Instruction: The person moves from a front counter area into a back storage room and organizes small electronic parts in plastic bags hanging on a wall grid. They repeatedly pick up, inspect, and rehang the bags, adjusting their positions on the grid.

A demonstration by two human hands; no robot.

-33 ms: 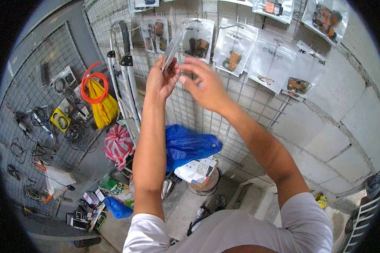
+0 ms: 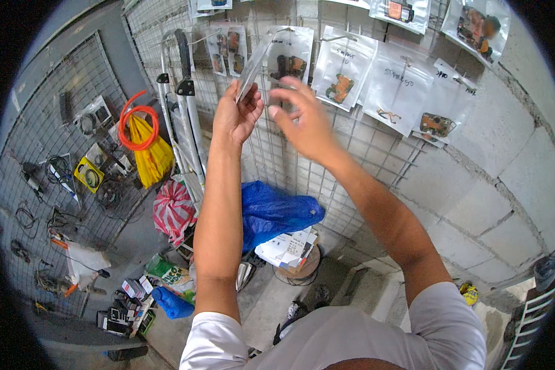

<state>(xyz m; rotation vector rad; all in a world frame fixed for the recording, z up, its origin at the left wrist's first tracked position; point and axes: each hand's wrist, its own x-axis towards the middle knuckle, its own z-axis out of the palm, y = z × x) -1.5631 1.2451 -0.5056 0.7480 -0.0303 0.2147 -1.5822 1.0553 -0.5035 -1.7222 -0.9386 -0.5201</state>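
Observation:
My left hand (image 2: 235, 114) is raised to a rack on the wall, its fingers closed on the lower part of a clear plastic bag (image 2: 253, 66) seen nearly edge-on. The bag's top reaches up to a metal hook. To its right, my right hand (image 2: 305, 120) hovers with nothing in it, fingers bent and apart, slightly blurred. Behind the hands hangs a clear bag with dark and orange electronic parts (image 2: 291, 66). Further right is another bag with an orange-green part (image 2: 340, 87), then a bag with a small thin flex part (image 2: 388, 116).
More bagged parts (image 2: 401, 9) hang above. A wire grid (image 2: 351, 148) covers the block wall. Aluminium poles (image 2: 191, 135) stand left, beside a yellow bag (image 2: 148, 151) and orange hose (image 2: 156, 126). Below are a blue plastic bag (image 2: 277, 213), papers (image 2: 283, 250) and several boxes (image 2: 120, 311).
My right hand has drawn slightly right, away from my left hand, so the gap between them is wider. The left hand and its plastic bag look nearly unmoved.

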